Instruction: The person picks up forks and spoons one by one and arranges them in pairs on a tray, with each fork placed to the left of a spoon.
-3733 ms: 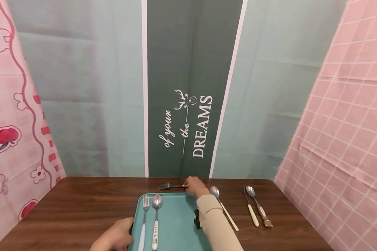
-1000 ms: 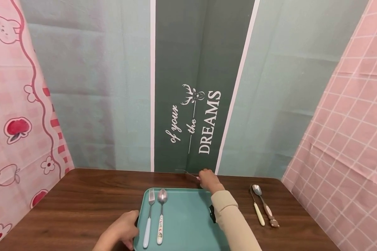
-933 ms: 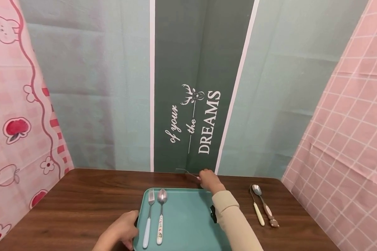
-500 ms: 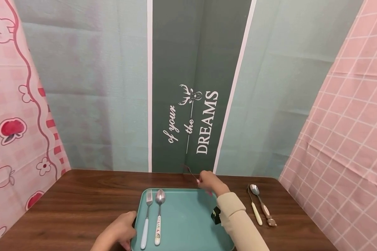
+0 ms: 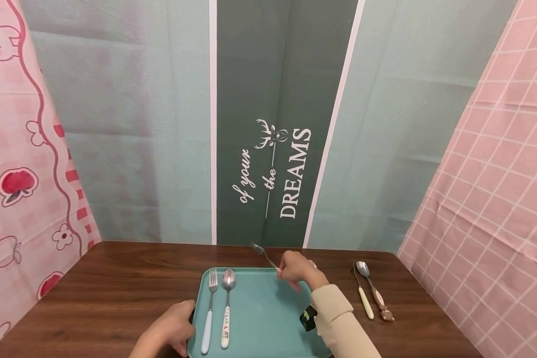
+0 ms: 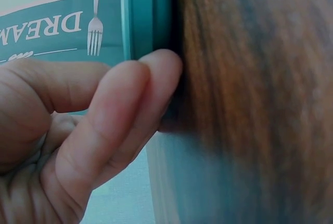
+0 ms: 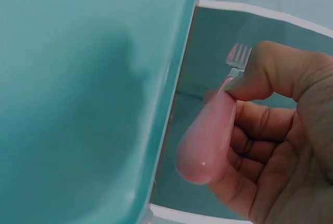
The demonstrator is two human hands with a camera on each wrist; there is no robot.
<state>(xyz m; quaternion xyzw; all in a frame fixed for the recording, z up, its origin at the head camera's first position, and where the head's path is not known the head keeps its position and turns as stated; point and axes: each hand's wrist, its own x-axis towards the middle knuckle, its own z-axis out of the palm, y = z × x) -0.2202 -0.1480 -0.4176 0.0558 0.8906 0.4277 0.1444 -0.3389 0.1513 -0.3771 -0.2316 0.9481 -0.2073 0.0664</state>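
My right hand pinches a fork by its fat pink handle, above the far right part of the teal tray. The fork's metal tines point up and to the left, past the tray's far edge. At the tray's left rim, my left hand holds the edge with curled fingers, its fingertips right against the rim. Side by side on the tray's left lie a fork with a pale blue handle and a spoon with a patterned white handle.
On the brown wooden table, right of the tray, lie a cream-handled utensil and a spoon with a brown bear-shaped handle end. A spoon bowl peeks out behind my right wrist. Cloth backdrops surround the table.
My right hand has lifted the pink-handled fork off the far table and brought it back toward me over the tray, its tines swinging upward. The left hand has stayed at the rim.
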